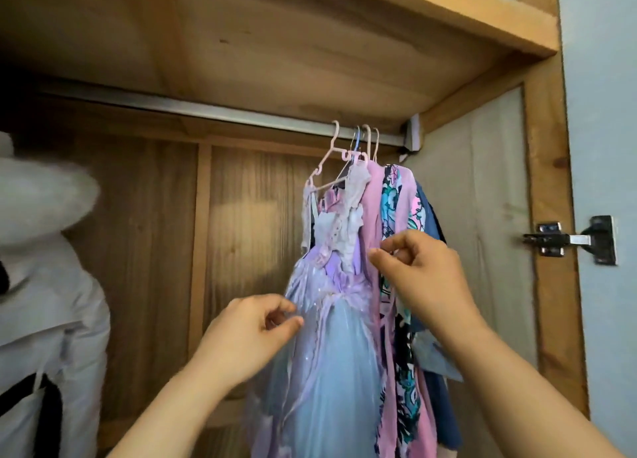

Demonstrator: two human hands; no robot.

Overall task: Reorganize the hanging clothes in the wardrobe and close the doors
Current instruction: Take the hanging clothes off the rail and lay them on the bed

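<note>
Your left hand [250,333] pinches lilac-blue tulle dress [331,337]; right hand [420,271] pinches pink garment [374,216]; both on pink hangers.

Bare rail [179,107] left of bunched dresses [348,285]; white coat [44,302] far left

Inside the wardrobe [165,216], a rail [206,111] runs under the shelf [310,61]. Hangers [358,143] crowd its right end, a dress [331,319] foremost, other garments [400,285] behind it. A coat [41,285] hangs far left; a door hinge [568,240] sits right.
</note>
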